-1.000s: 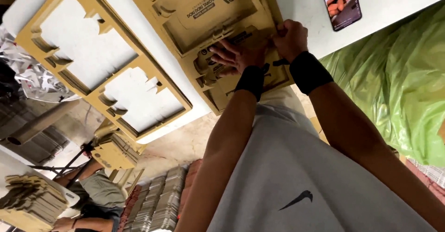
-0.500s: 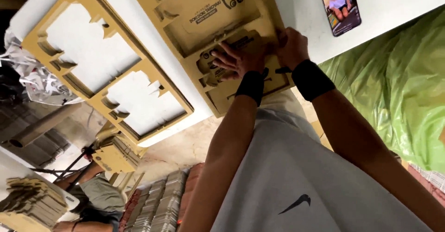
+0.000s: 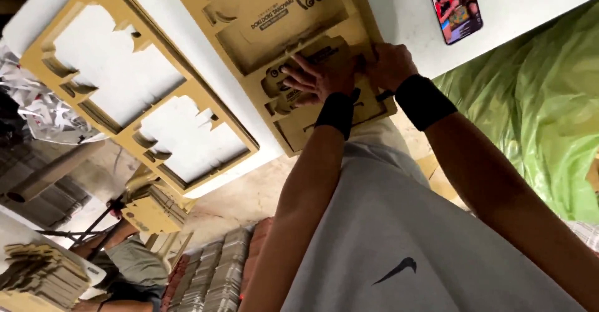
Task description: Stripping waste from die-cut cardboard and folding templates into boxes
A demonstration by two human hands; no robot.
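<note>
Pressing a die-cut piece out of the cardboard sheet

My left hand (image 3: 318,75) lies flat, fingers spread on the cardboard sheet (image 3: 274,25) at the tabletop (image 3: 530,0) edge; my right hand (image 3: 390,65) curls around the piece's corner. Best to brace flat and push evenly, so tabs don't tear.

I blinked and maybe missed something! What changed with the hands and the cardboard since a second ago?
Very little. The left hand and right hand keep pressing on the die-cut cardboard sheet at the table edge; no clear move shows. The empty cardboard frame and the phone stayed put.
</note>
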